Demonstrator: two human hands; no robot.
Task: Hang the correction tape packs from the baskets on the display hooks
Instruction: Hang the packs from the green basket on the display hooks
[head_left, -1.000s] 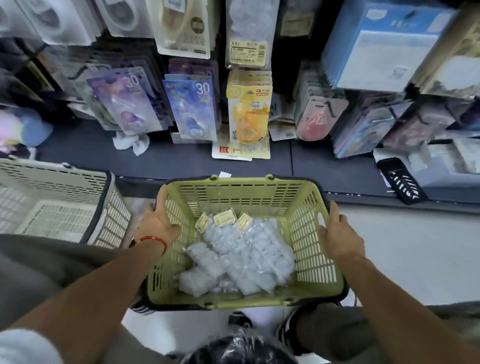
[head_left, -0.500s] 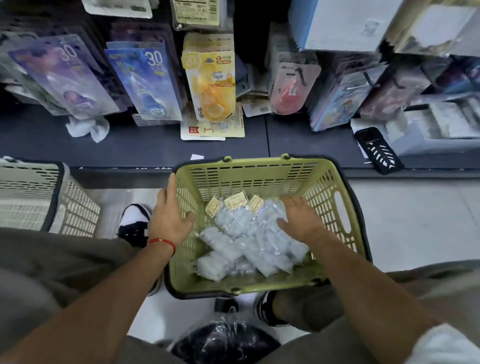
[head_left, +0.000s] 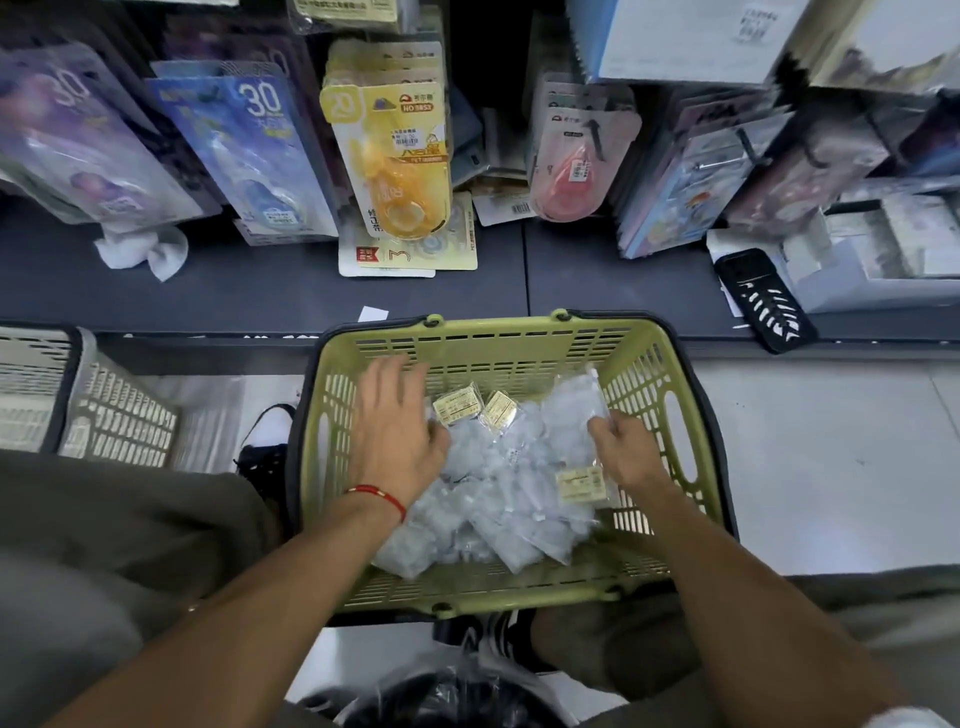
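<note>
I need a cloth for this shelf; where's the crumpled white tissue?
Head view, left: the crumpled white tissue lies on the dark shelf, below the blue "30" packs.

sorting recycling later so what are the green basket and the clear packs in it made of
Green basket: looks like moulded plastic, matt olive, judging by its slotted lattice walls and cut-out handle hole. Clear packs: seem to be thin glossy plastic film, translucent and crinkled, with pale yellow labels that look like paper or card. The right hand pinches one.
</note>
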